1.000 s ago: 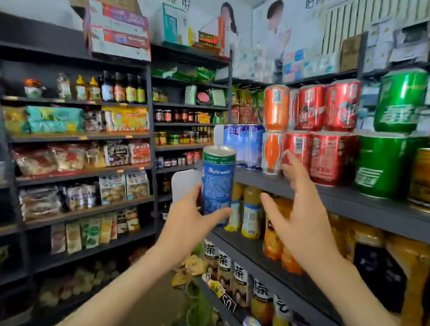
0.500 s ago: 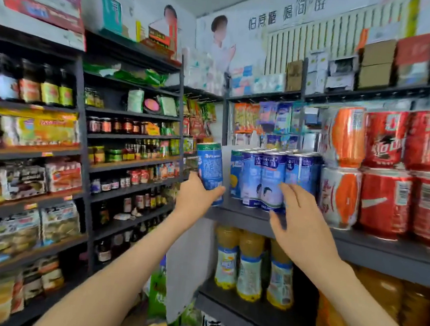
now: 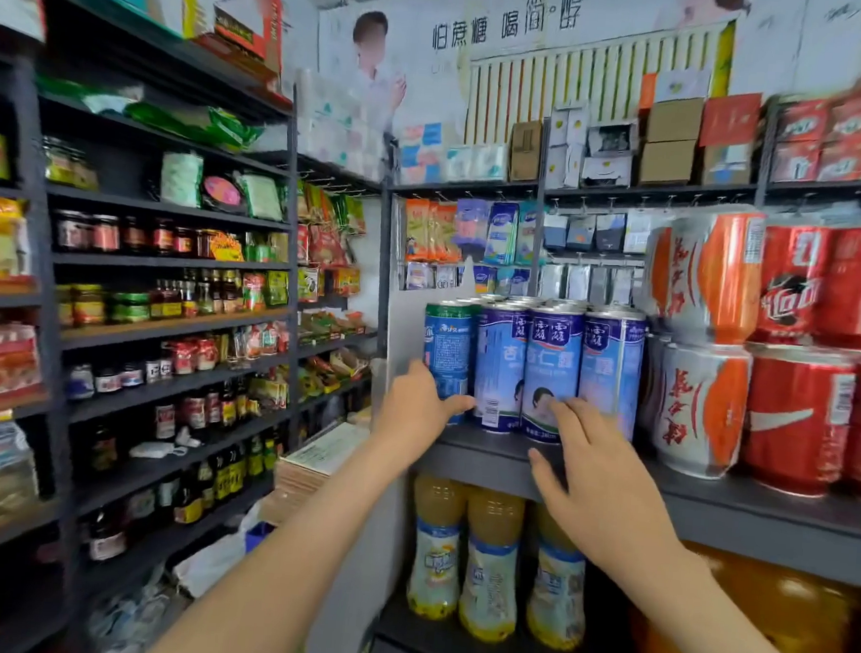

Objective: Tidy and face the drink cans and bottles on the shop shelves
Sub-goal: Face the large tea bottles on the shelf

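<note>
Shelving (image 3: 165,264) of dark metal fills the left of my view, loaded with jars, sauce bottles and snack packets too blurred to read. Ahead of me runs the grey shelf (image 3: 743,521) I am working at. Its right stretch carries red cola cans (image 3: 797,422) stacked two high, and just left of those stand orange-and-white cans (image 3: 700,409), stacked the same way. One board lower, three juice bottles (image 3: 489,563) with pale labels stand upright side by side.

At the left end of the grey shelf is a tight row of tall blue cans (image 3: 551,366), four across the front with more tops showing behind. Three of them show a light-blue front with white characters. The leftmost blue can (image 3: 446,358) (the one with the green rim) shows a darker panel of small print instead, so it is turned differently from its neighbours. It is upright and touches the next can. My hand covers part of its base, so I cannot tell whether it sits fully on the shelf.

My left hand (image 3: 413,417) grips that can low down. The thumb (image 3: 456,403) curls across its front near the base, and the other fingers go round its left side, out of sight. My right hand (image 3: 606,494) holds nothing, its fingers straight and slightly spread. Its fingertips (image 3: 565,419) rest on the lower front of the third can from the left, over the small printed face.
</note>
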`<state>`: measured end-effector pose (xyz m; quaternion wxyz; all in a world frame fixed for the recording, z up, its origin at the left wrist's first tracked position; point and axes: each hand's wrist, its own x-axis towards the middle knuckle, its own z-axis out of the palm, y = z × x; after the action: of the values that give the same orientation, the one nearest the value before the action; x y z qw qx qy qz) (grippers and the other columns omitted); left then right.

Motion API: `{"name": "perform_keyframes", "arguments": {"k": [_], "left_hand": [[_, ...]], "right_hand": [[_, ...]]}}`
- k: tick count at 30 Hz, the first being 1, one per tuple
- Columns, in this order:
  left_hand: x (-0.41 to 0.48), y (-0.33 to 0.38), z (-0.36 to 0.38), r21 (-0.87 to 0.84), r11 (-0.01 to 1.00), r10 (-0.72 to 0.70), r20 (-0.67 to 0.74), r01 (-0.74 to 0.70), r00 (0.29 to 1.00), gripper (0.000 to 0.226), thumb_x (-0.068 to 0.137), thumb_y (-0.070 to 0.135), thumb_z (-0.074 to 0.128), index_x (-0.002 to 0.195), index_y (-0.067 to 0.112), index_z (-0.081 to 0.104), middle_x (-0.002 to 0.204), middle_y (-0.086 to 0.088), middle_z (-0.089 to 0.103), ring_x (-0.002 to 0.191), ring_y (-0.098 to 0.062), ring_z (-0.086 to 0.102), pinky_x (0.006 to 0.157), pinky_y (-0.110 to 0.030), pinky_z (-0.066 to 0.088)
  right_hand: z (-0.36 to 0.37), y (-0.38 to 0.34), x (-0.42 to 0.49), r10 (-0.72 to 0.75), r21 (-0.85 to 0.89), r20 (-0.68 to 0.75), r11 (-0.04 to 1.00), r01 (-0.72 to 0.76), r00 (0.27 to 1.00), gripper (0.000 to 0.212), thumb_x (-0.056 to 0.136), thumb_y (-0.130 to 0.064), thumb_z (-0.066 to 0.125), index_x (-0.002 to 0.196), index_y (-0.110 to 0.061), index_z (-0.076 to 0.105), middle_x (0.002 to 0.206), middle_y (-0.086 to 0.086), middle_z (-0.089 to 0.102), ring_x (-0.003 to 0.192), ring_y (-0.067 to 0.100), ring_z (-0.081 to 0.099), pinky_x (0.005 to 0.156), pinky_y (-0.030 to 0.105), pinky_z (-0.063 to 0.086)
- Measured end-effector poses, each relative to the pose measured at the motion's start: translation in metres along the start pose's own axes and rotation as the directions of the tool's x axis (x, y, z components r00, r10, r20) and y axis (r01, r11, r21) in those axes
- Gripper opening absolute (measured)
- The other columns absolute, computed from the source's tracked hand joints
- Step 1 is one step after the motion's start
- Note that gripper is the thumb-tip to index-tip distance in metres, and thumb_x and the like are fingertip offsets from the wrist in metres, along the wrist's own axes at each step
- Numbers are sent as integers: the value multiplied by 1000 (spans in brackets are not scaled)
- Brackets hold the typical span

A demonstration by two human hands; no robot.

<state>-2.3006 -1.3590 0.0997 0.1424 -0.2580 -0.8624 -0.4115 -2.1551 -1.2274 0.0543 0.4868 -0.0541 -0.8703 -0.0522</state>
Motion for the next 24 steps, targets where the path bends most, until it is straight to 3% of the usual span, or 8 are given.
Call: {"name": "perform_keyframes", "arguments": {"k": [10,19,24], "left_hand": [[-34,-7,6,121,977,189,-112,-176,975,57,89,24,61,135,6,33,126,-14,52,113,-30,52,89,-37,43],[-4,2,-8,-112,993,26,0,-26,1000,48,88,23,63,127,6,41,127,-11,56,112,-27,55,83,-31,43],[-6,1,2,-46,998,30,-87,-34,996,53,81,36,70,119,6,48,116,-11,57,106,-27,57,87,-40,49]], "right_hand": [[1,-22,-18,26,12,-55,1000,-25,998,50,87,-33,40,120,1,56,108,13,63,98,28,61,86,35,51],[-8,-17,-33,25,20,-37,1000,-24,999,48,88,-33,38,119,-2,58,111,10,63,103,24,60,92,33,48],[-14,-18,-30,4,20,-38,1000,-3,999,46,87,-31,38,117,-1,57,108,12,63,100,26,61,89,34,50]]}}
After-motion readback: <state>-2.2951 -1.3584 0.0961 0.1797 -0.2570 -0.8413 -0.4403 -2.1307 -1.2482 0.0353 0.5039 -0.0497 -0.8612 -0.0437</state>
